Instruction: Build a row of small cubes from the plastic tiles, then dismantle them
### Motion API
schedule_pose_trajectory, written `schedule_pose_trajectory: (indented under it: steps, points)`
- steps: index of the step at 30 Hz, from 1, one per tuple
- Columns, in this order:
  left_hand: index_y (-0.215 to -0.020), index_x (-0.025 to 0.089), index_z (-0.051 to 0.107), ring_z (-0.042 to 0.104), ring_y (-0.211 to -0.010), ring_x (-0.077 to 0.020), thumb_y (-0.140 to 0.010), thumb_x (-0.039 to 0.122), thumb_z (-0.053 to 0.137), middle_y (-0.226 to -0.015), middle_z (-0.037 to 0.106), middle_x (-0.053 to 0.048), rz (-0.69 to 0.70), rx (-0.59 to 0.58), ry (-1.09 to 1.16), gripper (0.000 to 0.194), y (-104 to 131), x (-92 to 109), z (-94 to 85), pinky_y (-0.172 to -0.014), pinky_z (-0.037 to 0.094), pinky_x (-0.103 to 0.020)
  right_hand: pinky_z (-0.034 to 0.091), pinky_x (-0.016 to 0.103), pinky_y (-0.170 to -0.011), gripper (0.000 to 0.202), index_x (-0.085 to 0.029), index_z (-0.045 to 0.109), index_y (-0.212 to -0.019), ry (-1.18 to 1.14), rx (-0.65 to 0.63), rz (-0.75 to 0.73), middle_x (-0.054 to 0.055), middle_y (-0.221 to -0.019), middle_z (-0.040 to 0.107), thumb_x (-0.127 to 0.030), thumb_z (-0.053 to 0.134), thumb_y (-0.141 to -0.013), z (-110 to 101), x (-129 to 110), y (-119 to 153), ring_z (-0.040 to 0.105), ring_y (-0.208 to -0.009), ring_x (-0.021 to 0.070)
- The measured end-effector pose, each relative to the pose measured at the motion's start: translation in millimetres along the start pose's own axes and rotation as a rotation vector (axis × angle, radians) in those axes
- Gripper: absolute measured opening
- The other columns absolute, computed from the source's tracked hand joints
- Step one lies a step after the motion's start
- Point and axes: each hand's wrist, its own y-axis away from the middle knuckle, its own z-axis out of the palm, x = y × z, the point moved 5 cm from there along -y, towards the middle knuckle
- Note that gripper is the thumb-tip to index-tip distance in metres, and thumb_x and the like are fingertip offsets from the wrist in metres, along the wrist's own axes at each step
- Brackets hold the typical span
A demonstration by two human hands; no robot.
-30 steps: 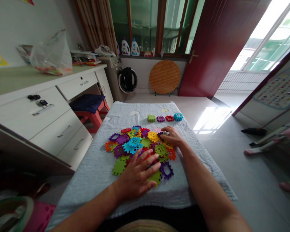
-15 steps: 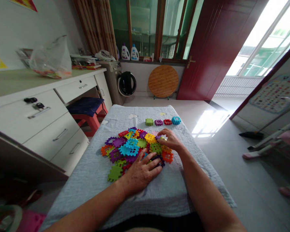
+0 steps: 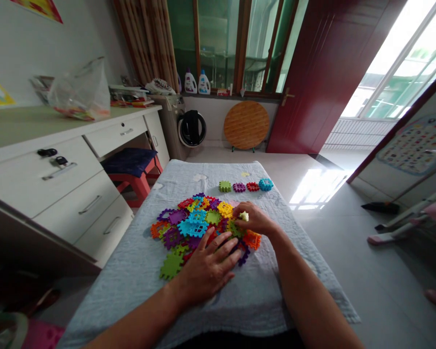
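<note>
The left hand (image 3: 208, 267) spreads its fingers over one heap of toothed pieces (image 3: 193, 226), too overlapped to count. The right hand (image 3: 257, 221) curls its fingers at the heap's edge, grip unclear; beyond them sit four blocks (image 3: 239, 187).

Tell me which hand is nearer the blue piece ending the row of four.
Right. The right hand is below the blue piece in view; the left hand is farther down and leftward.
</note>
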Motion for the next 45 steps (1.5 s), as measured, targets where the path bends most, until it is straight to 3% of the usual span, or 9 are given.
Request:
schedule_pose_trajectory:
  steps: [4,8,10,13,16,21,29,36,45]
  points:
    - [-0.122,0.025,0.059,0.038,-0.133,-0.0248,-0.092,0.028,0.047,-0.138,0.052,-0.005,-0.169,0.099,0.020,0.032,-1.7,-33.1,-20.4,-0.117,0.010,-0.051,0.044,0.029,-0.078,0.010,-0.019,0.066,-0.087,-0.091,0.016,0.053,0.002,-0.088,0.064,-0.020,0.064,-0.077,-3.9,10.6,2.0,0.057,-0.080,0.0147]
    - [-0.114,0.022,0.063,0.045,-0.127,-0.0263,-0.092,0.034,0.045,-0.130,0.056,-0.008,-0.435,0.222,0.025,0.030,9.2,-102.9,-27.8,-0.112,0.026,-0.051,0.042,0.036,-0.091,0.037,-0.022,0.066,-0.100,0.008,-0.110,0.060,0.005,-0.105,0.060,-0.034,0.079,-0.067,-0.4,11.3,6.9,0.053,-0.099,0.0208]
    - [-0.111,0.021,0.064,0.047,-0.124,-0.0275,-0.091,0.042,0.044,-0.126,0.058,-0.010,-0.572,0.249,0.044,0.036,21.4,-144.7,-23.2,-0.109,0.032,-0.049,0.040,0.039,-0.093,0.046,-0.022,0.065,-0.102,0.058,-0.144,0.062,0.006,-0.108,0.058,-0.038,0.082,-0.062,1.5,9.2,8.5,0.050,-0.103,0.0231]
    - [-0.107,0.014,0.064,0.052,-0.119,-0.0283,-0.087,0.053,0.041,-0.121,0.060,-0.016,-0.747,0.212,0.177,0.050,42.4,-198.3,-4.9,-0.106,0.038,-0.044,0.041,0.038,-0.090,0.043,-0.022,0.064,-0.101,0.096,-0.149,0.037,0.006,-0.105,0.058,-0.036,0.082,-0.064,3.0,4.5,8.1,0.050,-0.099,0.0227]
    - [-0.107,0.012,0.064,0.054,-0.118,-0.0287,-0.083,0.059,0.040,-0.119,0.062,-0.016,-0.847,0.170,0.289,0.059,57.5,-223.1,13.6,-0.106,0.039,-0.041,0.040,0.037,-0.088,0.036,-0.021,0.064,-0.099,0.080,-0.134,-0.016,0.005,-0.100,0.061,-0.032,0.079,-0.067,3.3,-0.4,5.9,0.052,-0.094,0.0209]
    - [-0.109,0.017,0.064,0.060,-0.111,-0.0235,-0.085,0.058,0.040,-0.115,0.066,-0.008,-0.871,0.146,0.428,0.052,63.3,-214.9,26.5,-0.101,0.043,-0.034,0.040,0.037,-0.089,0.031,-0.022,0.065,-0.098,0.034,-0.123,-0.036,0.004,-0.100,0.062,-0.024,0.076,-0.070,2.8,-2.2,4.8,0.055,-0.096,0.0201]
    - [-0.105,0.020,0.067,0.063,-0.105,-0.0224,-0.085,0.058,0.044,-0.108,0.071,-0.004,-0.909,0.180,0.516,0.049,71.4,-209.6,22.4,-0.096,0.045,-0.029,0.040,0.035,-0.086,0.022,-0.021,0.067,-0.091,0.031,-0.116,-0.032,0.002,-0.092,0.067,-0.019,0.074,-0.070,4.0,-1.3,1.4,0.058,-0.089,0.0188]
    - [-0.099,0.019,0.068,0.065,-0.100,-0.0222,-0.085,0.052,0.046,-0.103,0.072,-0.006,-0.857,0.247,0.348,0.042,73.4,-203.5,10.7,-0.093,0.047,-0.030,0.043,0.028,-0.072,0.021,-0.019,0.068,-0.090,-0.094,-0.092,0.054,0.001,-0.081,0.066,-0.011,0.066,-0.071,6.6,1.9,-0.4,0.058,-0.076,0.0145]
    - [-0.095,0.019,0.067,0.065,-0.098,-0.0227,-0.087,0.050,0.043,-0.101,0.071,-0.008,-0.826,0.264,0.243,0.039,78.1,-208.7,9.7,-0.090,0.047,-0.031,0.043,0.025,-0.064,0.015,-0.018,0.065,-0.089,-0.271,0.007,0.101,0.000,-0.077,0.063,-0.016,0.061,-0.074,7.8,14.0,1.9,0.054,-0.068,0.0113]
